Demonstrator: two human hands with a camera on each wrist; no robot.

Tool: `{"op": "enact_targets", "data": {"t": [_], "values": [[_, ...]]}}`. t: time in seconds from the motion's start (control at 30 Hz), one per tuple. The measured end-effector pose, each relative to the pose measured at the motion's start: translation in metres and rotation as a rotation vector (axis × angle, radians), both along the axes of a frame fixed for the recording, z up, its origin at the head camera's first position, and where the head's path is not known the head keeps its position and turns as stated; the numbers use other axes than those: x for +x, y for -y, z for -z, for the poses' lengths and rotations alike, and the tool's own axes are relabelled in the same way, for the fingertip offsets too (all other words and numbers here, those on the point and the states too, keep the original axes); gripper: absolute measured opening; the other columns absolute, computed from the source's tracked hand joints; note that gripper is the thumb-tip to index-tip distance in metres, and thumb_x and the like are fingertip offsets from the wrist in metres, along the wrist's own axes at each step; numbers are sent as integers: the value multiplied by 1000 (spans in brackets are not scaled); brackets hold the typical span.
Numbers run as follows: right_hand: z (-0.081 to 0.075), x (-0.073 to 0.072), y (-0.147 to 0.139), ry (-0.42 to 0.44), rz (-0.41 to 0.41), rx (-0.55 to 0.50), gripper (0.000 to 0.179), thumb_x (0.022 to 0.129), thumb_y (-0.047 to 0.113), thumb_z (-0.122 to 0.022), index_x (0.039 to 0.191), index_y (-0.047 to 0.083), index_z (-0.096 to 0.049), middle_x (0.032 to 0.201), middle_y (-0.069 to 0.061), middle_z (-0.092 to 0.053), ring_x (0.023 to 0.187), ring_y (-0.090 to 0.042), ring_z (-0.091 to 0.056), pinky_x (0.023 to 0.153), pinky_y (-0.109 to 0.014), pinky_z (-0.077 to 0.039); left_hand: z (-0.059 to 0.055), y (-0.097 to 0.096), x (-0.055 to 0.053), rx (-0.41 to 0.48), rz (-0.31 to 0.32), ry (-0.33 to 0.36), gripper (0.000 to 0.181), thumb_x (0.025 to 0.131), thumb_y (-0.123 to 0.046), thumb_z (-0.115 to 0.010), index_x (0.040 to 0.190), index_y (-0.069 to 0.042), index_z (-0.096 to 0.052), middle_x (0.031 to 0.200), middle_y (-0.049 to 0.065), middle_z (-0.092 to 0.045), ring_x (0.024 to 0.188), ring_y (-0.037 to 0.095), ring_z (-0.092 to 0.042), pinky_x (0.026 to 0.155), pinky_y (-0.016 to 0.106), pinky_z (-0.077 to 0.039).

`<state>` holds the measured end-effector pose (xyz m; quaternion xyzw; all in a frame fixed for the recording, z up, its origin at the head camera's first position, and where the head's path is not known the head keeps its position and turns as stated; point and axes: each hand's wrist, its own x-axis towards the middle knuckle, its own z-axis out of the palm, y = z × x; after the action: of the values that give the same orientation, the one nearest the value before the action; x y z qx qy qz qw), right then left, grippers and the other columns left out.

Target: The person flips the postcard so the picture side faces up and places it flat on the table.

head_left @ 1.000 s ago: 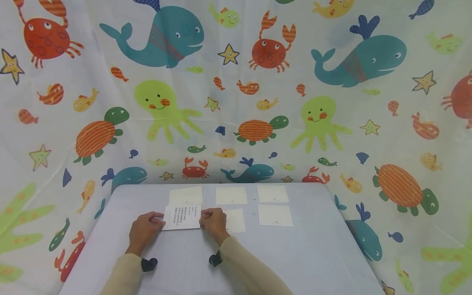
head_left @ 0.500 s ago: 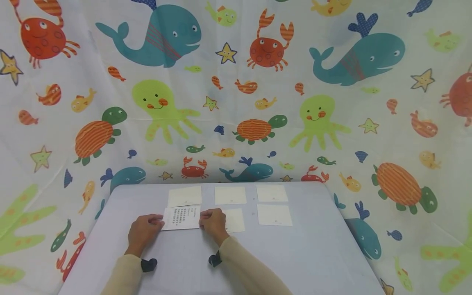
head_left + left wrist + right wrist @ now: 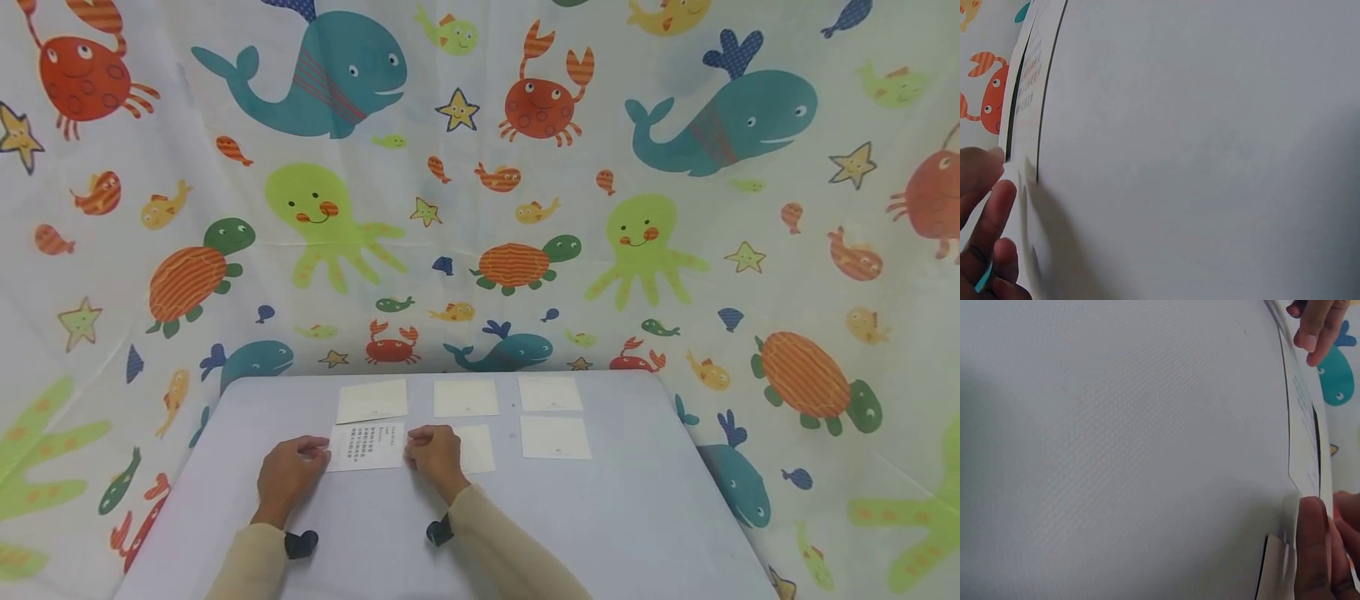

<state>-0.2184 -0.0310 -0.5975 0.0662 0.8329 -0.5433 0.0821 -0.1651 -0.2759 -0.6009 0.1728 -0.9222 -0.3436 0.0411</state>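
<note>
Writing, head view: small dark lines run in a block across the printed card [image 3: 367,446], too fine to read; each cream card bears only a tiny, illegible mark.
Printed card, head view: flat on the tabletop [image 3: 637,517], between the hands, just below the upper-left card [image 3: 372,402].
Other cards, head view: upper-middle card [image 3: 466,398], upper-right card [image 3: 551,393] and lower-right card [image 3: 556,437] lie flat; the lower-middle card [image 3: 478,450] is partly hidden by the right hand [image 3: 437,454].
Hands, head view: left hand [image 3: 291,468] has relaxed fingers at the card's left edge; the right has loosely bent fingers just beside its right edge.
Change, head view: a second ago the printed card looked slightly raised, fingertips at both sides; now it lies flat.
Fingers, left wrist view: slightly parted near the printed card's corner, gripping nothing; slanting print blurs.
Fingers, right wrist view: the right hand's lie close together by the near corner, the left hand's hang apart beyond the far end; writing is unreadable.
</note>
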Motion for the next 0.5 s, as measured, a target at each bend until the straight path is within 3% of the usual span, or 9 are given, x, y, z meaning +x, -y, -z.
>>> {"op": "enact_targets", "data": {"t": [0.27, 0.5], "values": [[-4, 1, -13, -37, -11, -53, 22, 90, 11, -82, 112, 13, -79, 93, 5, -72, 72, -9, -70, 69, -27, -61, 5, -9, -1, 16, 5, -38, 29, 97, -21, -71, 121, -7, -77, 110, 18, -77, 118, 44, -61, 102, 64, -47], [-6, -1, -30, -75, -27, -81, 30, 90, 10, -83, 119, 12, -77, 101, 1, -74, 74, -8, -73, 70, -27, -63, -4, -23, -6, 10, 54, -56, 30, 96, -24, -74, 122, -10, -78, 106, 14, -79, 102, 32, -64, 87, 50, -49]]}}
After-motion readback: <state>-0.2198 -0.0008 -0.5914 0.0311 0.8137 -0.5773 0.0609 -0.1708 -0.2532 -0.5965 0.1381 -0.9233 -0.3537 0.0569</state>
